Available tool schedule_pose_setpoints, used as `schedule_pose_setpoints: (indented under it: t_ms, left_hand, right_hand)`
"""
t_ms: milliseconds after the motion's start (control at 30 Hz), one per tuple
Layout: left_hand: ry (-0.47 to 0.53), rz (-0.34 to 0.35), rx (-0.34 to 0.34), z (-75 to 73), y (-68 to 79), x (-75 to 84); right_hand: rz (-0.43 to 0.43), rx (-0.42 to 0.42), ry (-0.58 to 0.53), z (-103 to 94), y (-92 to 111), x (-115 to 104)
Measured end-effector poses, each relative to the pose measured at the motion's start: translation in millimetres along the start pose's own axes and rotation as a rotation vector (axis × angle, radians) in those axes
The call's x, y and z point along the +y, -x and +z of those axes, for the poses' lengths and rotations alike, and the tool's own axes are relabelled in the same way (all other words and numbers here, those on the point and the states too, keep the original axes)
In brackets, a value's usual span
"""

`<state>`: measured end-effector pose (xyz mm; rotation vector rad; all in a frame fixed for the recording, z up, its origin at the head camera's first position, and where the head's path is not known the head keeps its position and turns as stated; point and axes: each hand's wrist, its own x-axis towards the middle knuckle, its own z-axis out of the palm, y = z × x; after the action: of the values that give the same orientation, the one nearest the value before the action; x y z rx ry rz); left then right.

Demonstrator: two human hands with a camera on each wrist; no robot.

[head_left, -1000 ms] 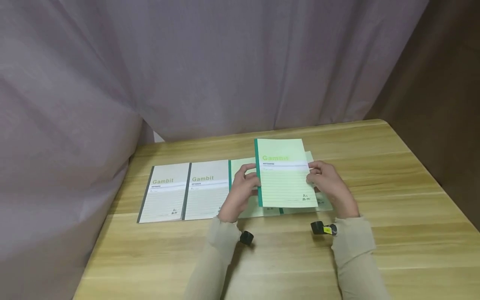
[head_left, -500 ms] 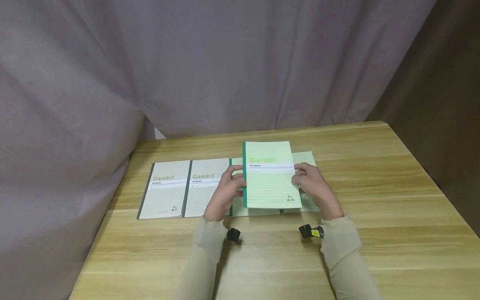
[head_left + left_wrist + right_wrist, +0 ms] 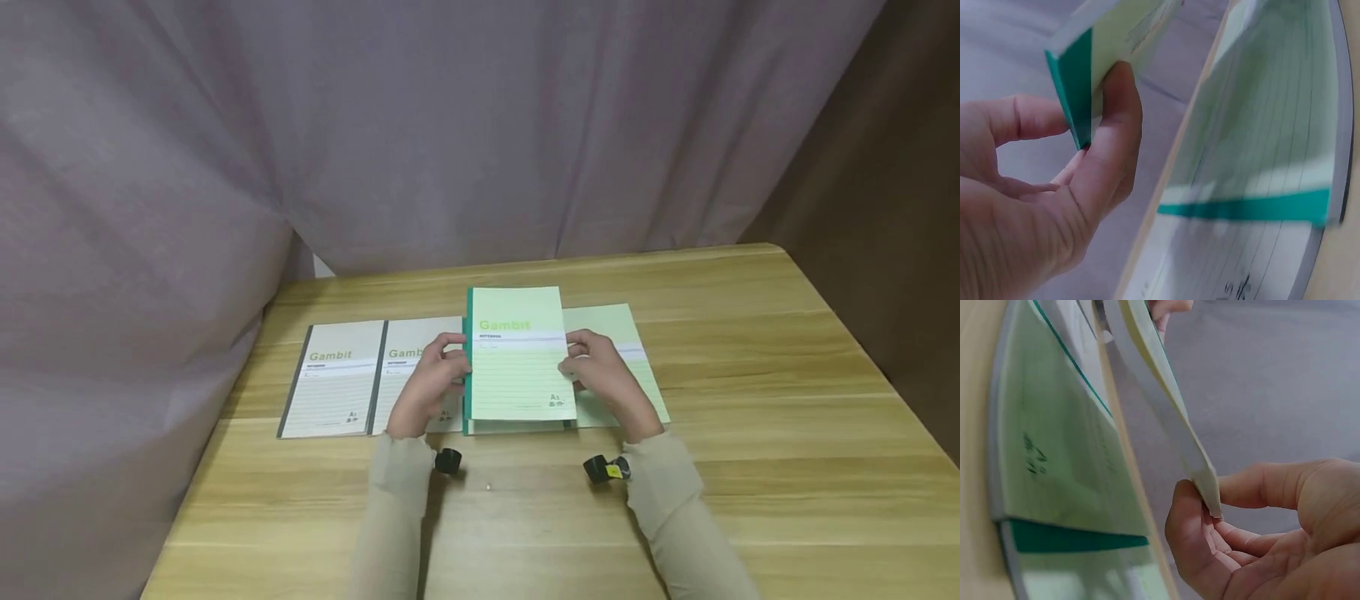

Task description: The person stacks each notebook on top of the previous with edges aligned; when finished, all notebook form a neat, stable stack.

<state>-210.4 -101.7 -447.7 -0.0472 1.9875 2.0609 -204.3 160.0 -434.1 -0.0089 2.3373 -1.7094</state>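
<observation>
Head: hands [image 3: 427, 385] [image 3: 609, 382] apparently pinch notebook [image 3: 517, 362].

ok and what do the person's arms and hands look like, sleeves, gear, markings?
Long beige sleeves, loose at the cuffs; hands bare, no gloves. Small black unit at each wrist, the right one with a yellow label. No cables visible.

Under soft light, my raised notebook [image 3: 517, 375] shades the lower notebooks [image 3: 1266, 125]; my tabletop [image 3: 517, 533] glares faintly; wrist views look blurry.
</observation>
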Motion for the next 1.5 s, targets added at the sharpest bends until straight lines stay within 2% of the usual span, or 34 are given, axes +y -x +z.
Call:
schedule_pose_setpoints:
  t_ms: [467, 800, 967, 1100, 1200, 1333, 1500]
  left_hand:
    - [-0.109, -0.100, 0.050, -13.5, -8.8, -11.7]
    - [-0.335, -0.094, 0.046, -15.0, -15.3, -17.6]
    - [-0.422, -0.065, 0.056, -13.2, -16.0, -17.9]
    - [-0.539, -0.047, 0.084, -8.8, -18.3, -19.5]
    - [-0.603, -0.065, 0.109, -5.0, -17.9, -20.0]
    - [-0.635, -0.079, 0.131, -1.2, -16.7, -19.9]
    - [-0.679, -0.082, 0.164, 2.3, -16.2, -18.7]
  right_hand:
    - [0.065, 0.002, 0.041, 18.1, -13, 13]
    - [0.088, 0.014, 0.083, 22.8, -18, 22]
    - [0.069, 0.030, 0.130, 21.8, -20, 25]
    - [0.051, 0.042, 0.183, 20.6, -20, 27]
    - [0.013, 0.047, 0.241, 21.0, -19, 28]
    - [-0.046, 0.062, 0.317, 22.9, -18, 29]
    - [-0.067, 0.096, 0.384, 27.3, -20, 28]
